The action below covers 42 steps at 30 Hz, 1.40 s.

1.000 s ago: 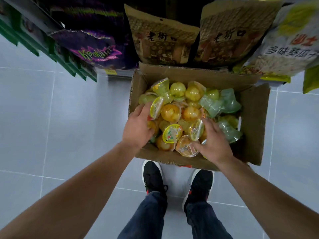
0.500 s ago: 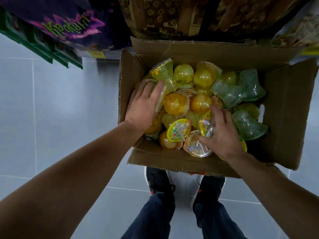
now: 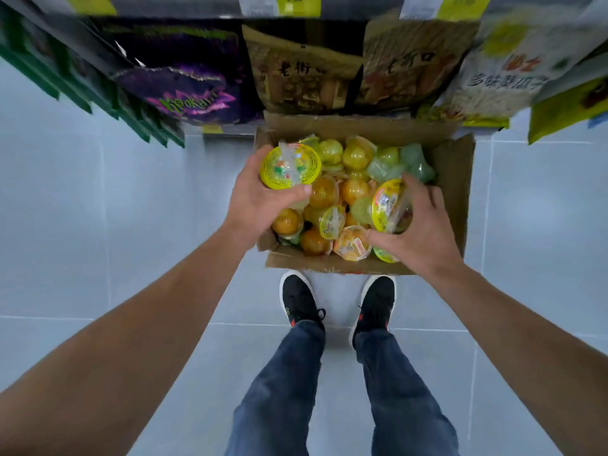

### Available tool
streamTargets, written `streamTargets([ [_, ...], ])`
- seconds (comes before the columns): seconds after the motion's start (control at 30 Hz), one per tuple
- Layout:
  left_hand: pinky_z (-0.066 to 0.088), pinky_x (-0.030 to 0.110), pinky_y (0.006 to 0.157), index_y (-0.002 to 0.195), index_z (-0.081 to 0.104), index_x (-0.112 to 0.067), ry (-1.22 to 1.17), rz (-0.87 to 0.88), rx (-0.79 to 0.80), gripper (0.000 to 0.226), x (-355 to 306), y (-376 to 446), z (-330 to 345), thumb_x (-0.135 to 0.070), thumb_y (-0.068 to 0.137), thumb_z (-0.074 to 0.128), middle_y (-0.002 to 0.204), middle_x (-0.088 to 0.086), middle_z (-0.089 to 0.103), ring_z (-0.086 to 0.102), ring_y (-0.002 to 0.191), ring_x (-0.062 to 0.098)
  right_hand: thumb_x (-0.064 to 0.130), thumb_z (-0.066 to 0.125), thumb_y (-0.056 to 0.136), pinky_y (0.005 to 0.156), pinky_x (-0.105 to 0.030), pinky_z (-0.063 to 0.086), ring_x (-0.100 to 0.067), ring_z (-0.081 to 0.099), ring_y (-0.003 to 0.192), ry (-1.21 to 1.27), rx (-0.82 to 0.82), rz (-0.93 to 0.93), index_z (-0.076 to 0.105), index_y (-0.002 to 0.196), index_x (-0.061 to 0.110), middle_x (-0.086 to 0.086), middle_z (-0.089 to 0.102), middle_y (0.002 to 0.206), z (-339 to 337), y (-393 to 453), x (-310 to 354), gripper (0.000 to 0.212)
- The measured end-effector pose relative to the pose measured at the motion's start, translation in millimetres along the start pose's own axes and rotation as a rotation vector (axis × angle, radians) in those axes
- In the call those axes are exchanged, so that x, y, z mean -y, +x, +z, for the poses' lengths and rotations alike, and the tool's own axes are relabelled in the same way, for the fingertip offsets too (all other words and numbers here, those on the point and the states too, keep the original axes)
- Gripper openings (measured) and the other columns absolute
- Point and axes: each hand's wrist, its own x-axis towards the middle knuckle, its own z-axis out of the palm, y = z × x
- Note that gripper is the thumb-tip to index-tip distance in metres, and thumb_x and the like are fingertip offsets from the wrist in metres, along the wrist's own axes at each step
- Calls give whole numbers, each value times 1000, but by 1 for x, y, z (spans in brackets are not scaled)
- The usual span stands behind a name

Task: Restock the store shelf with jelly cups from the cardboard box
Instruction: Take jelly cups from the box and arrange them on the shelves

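Note:
An open cardboard box (image 3: 455,192) stands on the floor against the shelf base, filled with several yellow, orange and green jelly cups (image 3: 353,189). My left hand (image 3: 253,202) grips a yellow-lidded jelly cup (image 3: 291,166) above the box's left side, lid facing up. Over the right side of the box, my right hand (image 3: 418,228) holds a second yellow-lidded jelly cup (image 3: 390,205), tilted on its side.
Hanging snack bags fill the shelf above the box: a purple bag (image 3: 184,93), two brown bags (image 3: 296,74) and a white-and-yellow bag (image 3: 500,77). Green shelf edges (image 3: 82,90) run off to the left. My two black shoes (image 3: 302,301) stand just before the box on grey tiles.
Both hands were reaching down among the cups; each now has a jelly cup lifted above the pile. The camera has pulled back and up from the box.

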Motion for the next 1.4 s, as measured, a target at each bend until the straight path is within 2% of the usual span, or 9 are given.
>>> streamTargets([
  [0.1,57,44,92,130,54,-28,-119,-11,63,84,-61,-58,-36,-38,55,90,113,-7,68,67,104,11,45,89,59,104,-31,40,-19,44,126,31,-45,-28,28,150,25,-4,43,135,-54,-42,51,112],
  [0.23,57,46,92,129,50,-37,-168,19,113,92,-137,-136,-76,-48,46,88,122,-3,66,66,112,17,41,90,63,102,-19,27,-17,39,135,63,-83,-68,25,154,21,-4,38,149,-124,-103,111,113],
  [0.4,56,46,94,139,49,-28,-165,129,53,102,-221,-231,-108,-47,47,90,122,-7,64,64,113,17,41,88,65,105,-25,31,-17,39,134,72,-156,-200,30,151,25,1,41,147,-206,-185,170,105],
  [0.73,52,39,98,145,45,-40,3,552,-55,101,-336,-422,-162,-49,54,90,135,-12,55,58,119,11,41,86,68,103,-23,32,-16,44,127,-30,-350,-553,46,141,27,3,46,137,-331,-330,249,85],
  [0.83,50,35,102,144,48,-37,33,660,-86,92,-361,-465,-177,-37,63,92,136,-11,56,56,120,9,45,84,68,106,-27,35,-16,44,127,-84,-419,-646,48,141,24,1,48,137,-359,-363,274,84],
  [1.0,52,41,99,139,51,-45,48,790,-107,88,-400,-513,-205,-44,61,91,128,-22,56,58,117,15,51,82,70,102,-30,38,-16,45,128,-122,-525,-735,47,142,24,2,49,136,-399,-405,320,84],
  [1.1,40,29,105,142,49,-42,84,880,-162,87,-425,-533,-228,-43,64,89,134,-22,52,46,129,6,51,82,71,104,-30,39,-14,45,128,-138,-590,-784,47,142,24,3,50,137,-417,-424,352,84],
  [1.17,35,30,107,143,47,-43,98,932,-189,87,-441,-542,-246,-46,65,88,141,-21,49,41,132,2,49,82,71,103,-28,39,-12,45,127,-134,-630,-808,48,142,23,3,51,136,-426,-436,375,83],
  [1.4,34,21,99,143,48,-40,93,1091,-235,84,-497,-556,-318,-41,68,87,133,-25,47,40,125,-4,45,85,68,99,-19,31,-6,43,121,-48,-773,-860,50,140,23,6,50,133,-455,-456,459,82],
])
